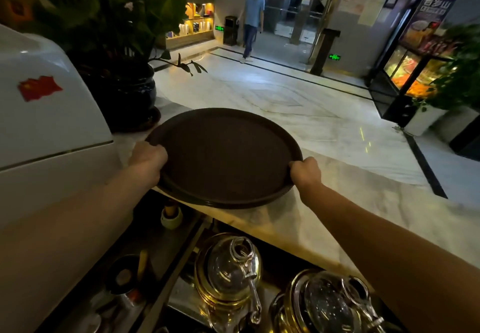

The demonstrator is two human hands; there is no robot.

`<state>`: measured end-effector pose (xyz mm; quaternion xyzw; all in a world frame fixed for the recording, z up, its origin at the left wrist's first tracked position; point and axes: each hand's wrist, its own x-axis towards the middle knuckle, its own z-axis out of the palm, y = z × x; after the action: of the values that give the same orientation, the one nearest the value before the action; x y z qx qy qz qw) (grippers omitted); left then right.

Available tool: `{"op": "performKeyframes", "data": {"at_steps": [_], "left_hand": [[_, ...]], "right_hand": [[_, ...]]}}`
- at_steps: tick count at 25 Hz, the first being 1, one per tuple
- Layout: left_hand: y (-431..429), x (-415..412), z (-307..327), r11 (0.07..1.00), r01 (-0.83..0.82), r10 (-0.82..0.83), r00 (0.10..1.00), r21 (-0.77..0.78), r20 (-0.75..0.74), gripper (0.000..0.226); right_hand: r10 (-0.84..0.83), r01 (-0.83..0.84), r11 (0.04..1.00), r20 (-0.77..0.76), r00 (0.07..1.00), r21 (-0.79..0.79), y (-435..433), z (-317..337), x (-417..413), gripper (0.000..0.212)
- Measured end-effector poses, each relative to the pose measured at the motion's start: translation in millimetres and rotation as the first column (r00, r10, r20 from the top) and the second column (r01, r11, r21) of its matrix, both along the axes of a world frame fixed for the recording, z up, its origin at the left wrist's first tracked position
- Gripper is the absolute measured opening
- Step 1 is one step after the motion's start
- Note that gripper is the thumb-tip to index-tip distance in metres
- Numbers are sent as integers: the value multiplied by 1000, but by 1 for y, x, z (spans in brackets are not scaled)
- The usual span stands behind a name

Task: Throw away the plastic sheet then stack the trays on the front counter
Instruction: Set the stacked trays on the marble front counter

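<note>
Head view: both hands hold a stack of round dark trays (pixel 223 156) on the marble desk (pixel 350 195). The left hand (pixel 148 155) has its grip closed over the stack's left rim; the right hand (pixel 305 171) has its grip closed over the right rim. The stack lies flat, its near edge reaching the desk's near edge; several rims show one beneath another at that edge. A potted plant (pixel 124 55) stands on the desk just left of and behind the trays. A white appliance (pixel 44 114) sits at far left. Below the desk, two glass kettles (pixel 228 267) stand on a lower shelf.
</note>
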<state>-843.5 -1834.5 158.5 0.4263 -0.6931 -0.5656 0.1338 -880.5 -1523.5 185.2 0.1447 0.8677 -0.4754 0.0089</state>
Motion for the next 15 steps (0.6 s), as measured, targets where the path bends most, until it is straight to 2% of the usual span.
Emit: {"op": "performKeyframes", "data": {"at_steps": [6, 11, 15], "left_hand": [[0, -13, -14, 956, -76, 116, 985, -283, 128, 48], [-10, -19, -28, 961, -135, 157, 985, -242, 73, 44], [-16, -16, -24, 925, -104, 152, 983, -365, 105, 41]], "right_hand": [[35, -37, 994, 24, 999, 99, -8, -24, -10, 30], [9, -11, 997, 23, 1000, 72, -16, -25, -16, 29], [23, -25, 996, 27, 999, 88, -25, -27, -20, 26]]}}
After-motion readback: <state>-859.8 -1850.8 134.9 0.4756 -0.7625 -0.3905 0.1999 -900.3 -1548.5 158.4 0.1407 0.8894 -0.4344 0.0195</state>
